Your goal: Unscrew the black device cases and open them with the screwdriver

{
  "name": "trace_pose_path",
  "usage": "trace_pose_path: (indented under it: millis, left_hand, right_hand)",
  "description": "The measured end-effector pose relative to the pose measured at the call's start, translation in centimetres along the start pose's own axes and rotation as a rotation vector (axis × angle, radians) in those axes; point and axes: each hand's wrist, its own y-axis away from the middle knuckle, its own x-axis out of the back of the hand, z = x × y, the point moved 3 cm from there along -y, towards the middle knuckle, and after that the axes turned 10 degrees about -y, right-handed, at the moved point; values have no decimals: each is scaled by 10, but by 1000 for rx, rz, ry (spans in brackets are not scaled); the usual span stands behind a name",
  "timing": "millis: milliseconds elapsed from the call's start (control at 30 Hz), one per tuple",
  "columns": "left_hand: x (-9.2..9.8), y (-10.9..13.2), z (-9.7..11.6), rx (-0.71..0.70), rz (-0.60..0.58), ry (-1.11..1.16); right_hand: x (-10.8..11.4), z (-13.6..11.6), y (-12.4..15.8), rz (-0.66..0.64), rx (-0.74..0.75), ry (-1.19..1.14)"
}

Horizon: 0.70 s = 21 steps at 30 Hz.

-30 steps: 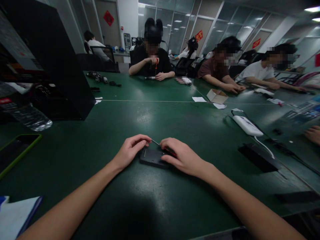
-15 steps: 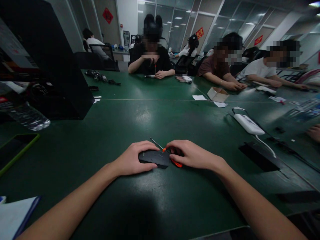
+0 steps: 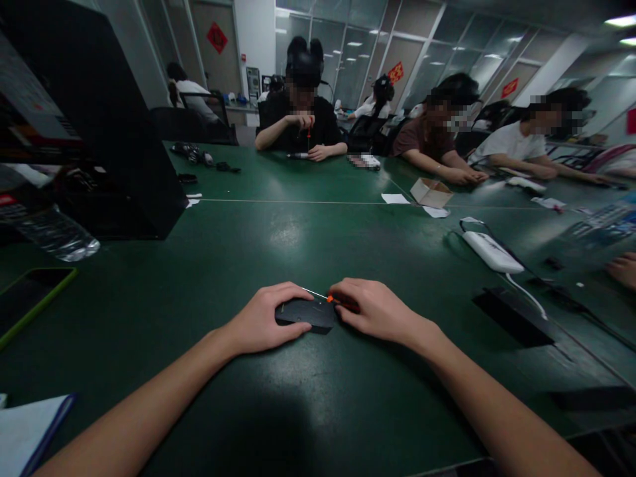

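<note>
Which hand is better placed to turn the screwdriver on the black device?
Probably the right hand: it grips the orange-handled screwdriver, shaft lying over the black device, while the left hand holds that device down.

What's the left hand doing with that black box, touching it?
Touching. The head view shows the left hand clasping the left end of the black box.
</note>
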Motion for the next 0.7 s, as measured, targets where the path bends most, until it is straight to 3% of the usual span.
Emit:
trace_pose_path:
  millis: [233, 533, 700]
  left_hand:
    - [0, 0, 0, -4, -4, -27]
    - [0, 1, 0, -10, 5, -7]
    - [0, 2, 0, 8, -4, -22]
  right_hand:
    - [10, -3, 2, 390, 101, -217]
    - [19, -3, 10, 844, 53, -678]
    - [23, -8, 15, 995, 157, -669]
